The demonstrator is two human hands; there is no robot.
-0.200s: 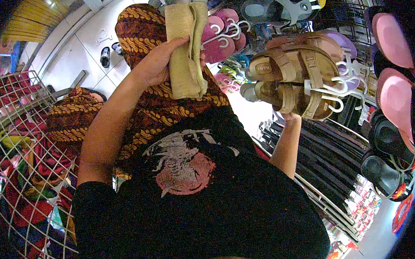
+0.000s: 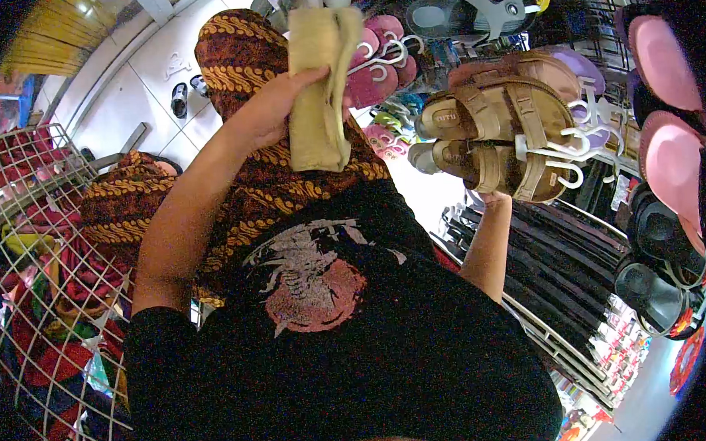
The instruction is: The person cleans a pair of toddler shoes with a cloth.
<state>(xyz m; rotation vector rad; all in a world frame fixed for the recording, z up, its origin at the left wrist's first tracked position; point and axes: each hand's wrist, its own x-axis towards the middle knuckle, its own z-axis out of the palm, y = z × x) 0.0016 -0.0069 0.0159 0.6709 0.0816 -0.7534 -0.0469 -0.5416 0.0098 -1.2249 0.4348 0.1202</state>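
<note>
A folded yellowish cloth (image 2: pixel 312 103) is gripped in my left hand (image 2: pixel 279 108), with the thumb across its front and the other fingers mostly behind it. The cloth's top edge is blurred. On the right, my right hand (image 2: pixel 493 200) is at the lower edge of a pair of brown two-strap sandals (image 2: pixel 483 118) with white plastic hangers. It grips the lower sandal, and most of its fingers are hidden behind it.
Patterned brown fabric (image 2: pixel 240 55) covers my legs. A wire grid (image 2: pixel 53 292) with colourful cloths behind it stands at left. Pink sandals (image 2: pixel 664 60), black sandals (image 2: pixel 648 297) and a grey sandal (image 2: pixel 438 16) hang around the right side. White floor tiles (image 2: pixel 135 96) show at upper left.
The cloth in my left hand has shifted and tilted slightly, its top moving a little right. My right hand and the brown sandals have barely moved.
</note>
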